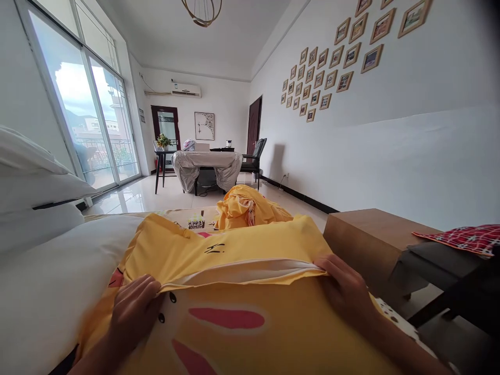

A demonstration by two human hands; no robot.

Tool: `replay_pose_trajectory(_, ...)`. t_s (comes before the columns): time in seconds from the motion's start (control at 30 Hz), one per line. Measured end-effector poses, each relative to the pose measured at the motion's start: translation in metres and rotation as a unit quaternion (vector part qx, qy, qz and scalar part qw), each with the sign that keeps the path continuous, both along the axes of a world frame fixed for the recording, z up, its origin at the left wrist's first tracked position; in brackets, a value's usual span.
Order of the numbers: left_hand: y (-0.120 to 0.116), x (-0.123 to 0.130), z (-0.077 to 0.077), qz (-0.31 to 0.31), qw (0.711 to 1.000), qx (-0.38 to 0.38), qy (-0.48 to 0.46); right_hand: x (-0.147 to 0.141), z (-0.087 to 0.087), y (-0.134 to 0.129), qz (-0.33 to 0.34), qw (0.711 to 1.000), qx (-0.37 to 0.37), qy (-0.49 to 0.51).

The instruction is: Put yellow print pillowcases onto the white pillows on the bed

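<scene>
A yellow pillowcase (226, 336) printed with a white rabbit face and pink-red ears lies in front of me. A long slit runs across it from side to side, and white cloth (250, 272) shows inside. My left hand (135, 302) is closed on the near edge at the slit's left end. At the right end, my right hand (344, 284) pinches the same edge, fingers on top and thumb hidden. Between both hands the edge is drawn fairly straight. Beyond the slit, the far part of the case bears small black print.
A crumpled yellow cloth (250, 205) lies beyond, on the patterned bedding (195, 216). White pillows or bedding (42, 260) are piled at my left. To the right stand a brown box (363, 234) and a dark seat with a red checked cloth (464, 239). A covered table (207, 159) is farther back.
</scene>
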State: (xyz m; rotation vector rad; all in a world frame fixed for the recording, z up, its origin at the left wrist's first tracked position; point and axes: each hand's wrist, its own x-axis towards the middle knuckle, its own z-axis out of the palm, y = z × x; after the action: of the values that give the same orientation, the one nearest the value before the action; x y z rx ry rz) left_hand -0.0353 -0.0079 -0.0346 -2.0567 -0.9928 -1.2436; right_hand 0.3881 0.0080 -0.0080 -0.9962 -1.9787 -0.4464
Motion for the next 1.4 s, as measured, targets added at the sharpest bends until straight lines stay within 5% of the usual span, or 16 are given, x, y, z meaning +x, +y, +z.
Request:
replay_pose_trajectory(0.13, 0.003, 0.012, -0.001, 0.013, 0.998, -0.047, -0.051, 0.021, -0.001, 0.011, -0.021, 0.996, 0.035, -0.081)
replay_pose_trajectory(0.3, 0.012, 0.027, 0.001, 0.051, 0.970, -0.238, 0.003, 0.039, -0.023, 0.026, -0.012, 0.971, -0.086, -0.224)
replay_pose_trajectory(0.53, 0.019, 0.037, 0.025, 0.119, 0.929, -0.350, 0.019, 0.015, -0.024, 0.010, 0.061, 0.967, -0.164, -0.183)
replay_pose_trajectory(0.83, 0.015, 0.032, 0.047, 0.074, 0.871, -0.477, 0.090, -0.004, -0.026, 0.022, -0.040, 0.955, -0.222, -0.191)
replay_pose_trajectory(1.03, 0.014, 0.036, 0.029, 0.009, 0.942, -0.324, 0.087, 0.002, -0.018, 0.027, 0.029, 0.948, -0.312, -0.055)
replay_pose_trajectory(1.13, 0.009, 0.043, 0.019, 0.010, 0.970, -0.236, 0.051, 0.004, -0.015, 0.035, 0.014, 0.938, -0.344, 0.047)
replay_pose_trajectory(1.23, 0.006, 0.049, 0.008, -0.014, 0.989, -0.147, -0.002, -0.003, -0.022, 0.043, -0.016, 0.939, -0.343, 0.024)
replay_pose_trajectory(1.3, 0.007, 0.050, 0.000, -0.043, 0.996, -0.067, -0.028, -0.010, -0.029, 0.047, -0.040, 0.958, -0.282, -0.020)
replay_pose_trajectory(1.4, 0.008, 0.049, -0.011, -0.062, 0.997, 0.017, -0.043, -0.016, -0.035, 0.052, -0.079, 0.993, -0.060, -0.065)
